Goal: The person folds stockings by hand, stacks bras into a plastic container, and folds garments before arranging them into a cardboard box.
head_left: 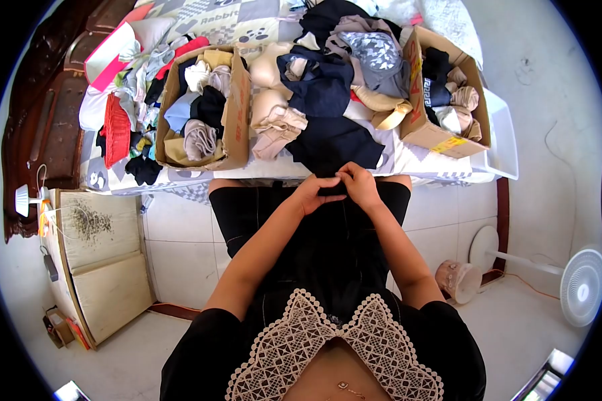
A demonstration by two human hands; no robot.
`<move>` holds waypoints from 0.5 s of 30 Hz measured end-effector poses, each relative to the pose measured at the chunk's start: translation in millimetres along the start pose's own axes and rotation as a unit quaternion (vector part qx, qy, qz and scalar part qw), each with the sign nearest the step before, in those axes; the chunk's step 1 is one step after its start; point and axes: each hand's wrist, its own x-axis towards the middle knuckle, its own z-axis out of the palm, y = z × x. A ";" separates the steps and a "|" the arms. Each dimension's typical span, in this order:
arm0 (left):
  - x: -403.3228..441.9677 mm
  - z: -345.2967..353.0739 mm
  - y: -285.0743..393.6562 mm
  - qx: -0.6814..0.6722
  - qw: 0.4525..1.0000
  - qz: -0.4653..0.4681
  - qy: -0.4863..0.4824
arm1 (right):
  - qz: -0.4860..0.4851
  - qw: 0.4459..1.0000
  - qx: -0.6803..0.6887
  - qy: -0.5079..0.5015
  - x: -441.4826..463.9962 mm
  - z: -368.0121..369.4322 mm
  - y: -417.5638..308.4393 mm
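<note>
black cloth [336, 144] | judged light, soft, limp | near edge pinched by left hand [320, 192] and right hand [360, 185], close together | best held by corners

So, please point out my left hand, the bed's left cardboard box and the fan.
Left hand [314, 191], head view: near the thumb's base.
Left cardboard box [237, 115], head view: right side wall.
Fan [583, 289], head view: front grille.

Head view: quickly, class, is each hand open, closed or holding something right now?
Left hand: partly curled by the black cloth; grip cannot be told.
Right hand: curled inward; whether it grips the black cloth cannot be told.
</note>
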 end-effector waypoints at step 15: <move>-4.2 -24.2 -6.6 -0.181 0.983 -0.011 -0.028 | -0.176 0.984 0.005 -0.041 -10.7 -7.4 -17.5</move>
